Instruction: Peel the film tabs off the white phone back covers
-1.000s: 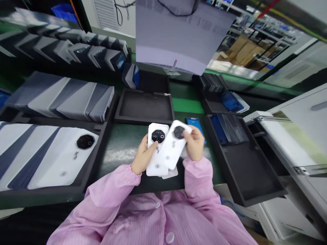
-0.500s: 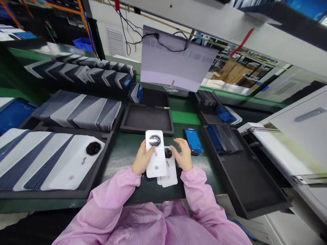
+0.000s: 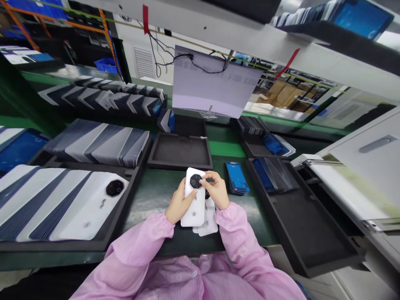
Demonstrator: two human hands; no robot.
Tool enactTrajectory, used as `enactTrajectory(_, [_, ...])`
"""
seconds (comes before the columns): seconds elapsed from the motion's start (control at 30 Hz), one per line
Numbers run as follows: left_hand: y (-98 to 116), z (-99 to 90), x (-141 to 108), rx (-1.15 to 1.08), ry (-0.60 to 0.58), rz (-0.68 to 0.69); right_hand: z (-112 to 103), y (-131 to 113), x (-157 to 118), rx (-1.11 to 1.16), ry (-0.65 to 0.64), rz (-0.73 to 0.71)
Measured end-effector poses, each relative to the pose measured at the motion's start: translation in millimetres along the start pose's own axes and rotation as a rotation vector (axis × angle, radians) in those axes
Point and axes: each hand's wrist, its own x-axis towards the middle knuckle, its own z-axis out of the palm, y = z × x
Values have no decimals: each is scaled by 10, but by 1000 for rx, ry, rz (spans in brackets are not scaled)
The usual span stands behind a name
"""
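Note:
A white phone back panel (image 3: 193,208) with a dark octagonal camera area is held by my left hand (image 3: 180,201), the thumb lying on its face. My right hand (image 3: 216,190) pinches the panel's upper right part, its thumb and fingertips at the camera area. Beneath and to the right, more white panels (image 3: 210,224) lie on the green table (image 3: 146,189), partly covered by the held one. Right of my right hand is a small stack of blue panels (image 3: 237,177).
Rows of white panels (image 3: 78,204) fill the dark tray at left. A black foam tray (image 3: 179,150) sits ahead. Another tray (image 3: 309,221) at right holds dark blue panels (image 3: 275,175) at its far end. A grey screen (image 3: 212,87) hangs beyond.
My right hand has moved left and closed onto the upper part of the held panel. The panel's glare is gone from its camera area. The view has tilted slightly upward.

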Motion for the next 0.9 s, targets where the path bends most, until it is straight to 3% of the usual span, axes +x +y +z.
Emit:
enactTrajectory(0.13, [42,19,-13,103,22,17,8,-16,-65,-47,54,-121])
enactTrajectory(0.27, [70,18,-15,87,36,23,36,-100,-187,-304,128,-532])
enactTrajectory(0.4, [93,4,-25,97,73,73,57,-121,-274,-305,38,-823])
enactTrajectory(0.9, [228,11,-108,-33,33,71,5,-192,-303,-179,-24,-1113])
